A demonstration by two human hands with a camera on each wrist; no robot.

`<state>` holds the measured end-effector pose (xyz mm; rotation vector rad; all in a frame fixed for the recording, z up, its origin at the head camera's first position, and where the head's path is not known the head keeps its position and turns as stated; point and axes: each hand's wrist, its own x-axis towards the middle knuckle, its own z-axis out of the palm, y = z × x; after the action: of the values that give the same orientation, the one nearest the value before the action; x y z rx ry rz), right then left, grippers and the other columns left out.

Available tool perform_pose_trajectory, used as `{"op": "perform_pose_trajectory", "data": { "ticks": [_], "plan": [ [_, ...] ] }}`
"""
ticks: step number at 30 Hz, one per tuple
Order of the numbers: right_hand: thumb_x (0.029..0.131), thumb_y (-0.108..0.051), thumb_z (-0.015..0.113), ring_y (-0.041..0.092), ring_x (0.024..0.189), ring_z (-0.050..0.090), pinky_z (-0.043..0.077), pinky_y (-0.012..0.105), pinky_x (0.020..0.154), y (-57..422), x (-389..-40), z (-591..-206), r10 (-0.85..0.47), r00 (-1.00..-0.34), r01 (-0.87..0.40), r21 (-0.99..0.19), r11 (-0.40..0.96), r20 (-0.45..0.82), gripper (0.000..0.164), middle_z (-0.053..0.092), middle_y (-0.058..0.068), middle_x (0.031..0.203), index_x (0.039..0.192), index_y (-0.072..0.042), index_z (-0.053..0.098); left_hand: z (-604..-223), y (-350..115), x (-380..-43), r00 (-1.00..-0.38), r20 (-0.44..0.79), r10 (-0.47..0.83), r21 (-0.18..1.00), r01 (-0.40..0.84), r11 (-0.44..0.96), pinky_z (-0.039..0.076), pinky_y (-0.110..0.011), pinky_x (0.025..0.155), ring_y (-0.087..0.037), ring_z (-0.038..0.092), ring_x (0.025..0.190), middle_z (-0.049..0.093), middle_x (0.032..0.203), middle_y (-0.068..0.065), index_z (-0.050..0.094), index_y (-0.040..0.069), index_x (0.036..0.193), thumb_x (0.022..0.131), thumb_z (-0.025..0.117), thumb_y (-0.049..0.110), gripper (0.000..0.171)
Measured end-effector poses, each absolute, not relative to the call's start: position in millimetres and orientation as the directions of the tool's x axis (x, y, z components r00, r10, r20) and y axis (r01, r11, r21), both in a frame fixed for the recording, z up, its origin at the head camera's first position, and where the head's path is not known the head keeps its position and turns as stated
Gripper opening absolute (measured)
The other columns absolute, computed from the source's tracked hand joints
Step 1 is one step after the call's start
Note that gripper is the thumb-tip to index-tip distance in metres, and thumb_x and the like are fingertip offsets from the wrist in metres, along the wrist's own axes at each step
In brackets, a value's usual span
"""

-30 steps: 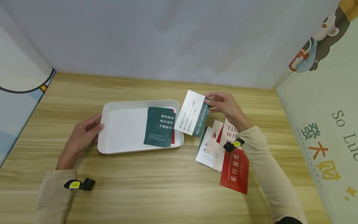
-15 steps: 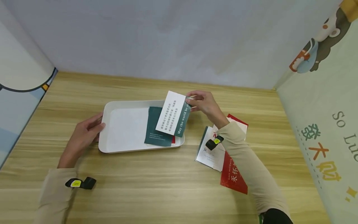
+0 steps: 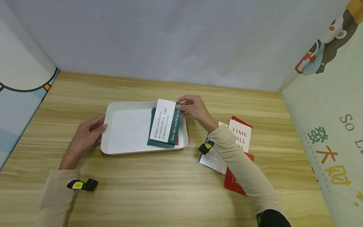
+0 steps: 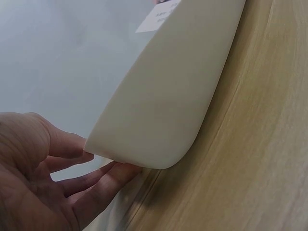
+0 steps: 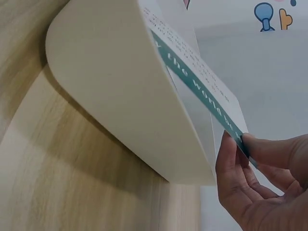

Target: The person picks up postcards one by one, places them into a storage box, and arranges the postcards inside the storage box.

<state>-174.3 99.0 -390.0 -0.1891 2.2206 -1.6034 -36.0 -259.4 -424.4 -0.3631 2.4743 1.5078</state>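
My right hand (image 3: pixel 194 109) pinches the green end of a white and green card (image 3: pixel 164 121) between thumb and fingers. The card overlaps the right part of a white tray (image 3: pixel 124 151), over a dark green card (image 3: pixel 160 145) lying inside. A sliver of a red card (image 3: pixel 177 141) peeks out there too. In the right wrist view, the pinched card (image 5: pixel 202 91) slants across the tray's rim. My left hand (image 3: pixel 85 135) grips the tray's left end, thumb at the rim. The left wrist view shows its fingers (image 4: pixel 103 185) against the outside of the tray wall (image 4: pixel 154 106).
Right of the tray, partly under my right sleeve (image 3: pixel 241 164), lie several loose cards: a white "TIME" card (image 3: pixel 241 134), a red card (image 3: pixel 233 183) and a pale card (image 3: pixel 214 160). The wooden table (image 3: pixel 147 189) meets a pale cloth wall (image 3: pixel 170 47) behind.
My right hand has moved left with the white and green card, from beside the tray to over its right part. The left hand keeps its grip on the tray.
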Motion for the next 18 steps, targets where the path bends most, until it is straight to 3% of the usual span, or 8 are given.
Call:
{"op": "perform_pose_trajectory", "data": {
  "ticks": [8, 13, 18],
  "plan": [
    [0.099, -0.001, 0.071, 0.017, 0.079, 0.064, 0.06, 0.029, 0.066, 90, -168, -395, -0.336, -0.929, -0.019, -0.886, 0.464, -0.156, 0.021, 0.071, 0.02, 0.106, 0.118, 0.005, 0.072, -426, -260, -36, -0.945, -0.314, -0.094, 0.842, -0.323, 0.433, 0.053, -0.014, 0.071, -0.006, 0.051, 0.103, 0.043, 0.156, -0.034, 0.033, 0.013, 0.165, 0.111, 0.052, 0.029, 0.059],
    [0.1, -0.005, 0.071, 0.026, 0.094, 0.064, 0.053, 0.03, 0.08, 86, -166, -394, -0.359, -0.931, -0.156, -0.828, 0.538, -0.058, 0.02, 0.073, 0.019, 0.114, 0.118, 0.003, 0.072, -426, -259, -36, -0.944, -0.317, -0.096, 0.841, -0.326, 0.432, 0.053, -0.014, 0.071, -0.007, 0.052, 0.104, 0.043, 0.156, -0.034, 0.033, 0.013, 0.164, 0.111, 0.052, 0.03, 0.06],
    [0.099, -0.005, 0.071, 0.03, 0.1, 0.062, 0.051, 0.035, 0.089, 85, -166, -397, -0.366, -0.93, -0.195, -0.797, 0.572, -0.035, 0.02, 0.069, 0.018, 0.114, 0.117, 0.003, 0.073, -426, -259, -36, -0.946, -0.31, -0.096, 0.841, -0.319, 0.436, 0.053, -0.015, 0.071, -0.007, 0.051, 0.103, 0.044, 0.155, -0.034, 0.033, 0.011, 0.164, 0.111, 0.052, 0.03, 0.059]
  ]
}}
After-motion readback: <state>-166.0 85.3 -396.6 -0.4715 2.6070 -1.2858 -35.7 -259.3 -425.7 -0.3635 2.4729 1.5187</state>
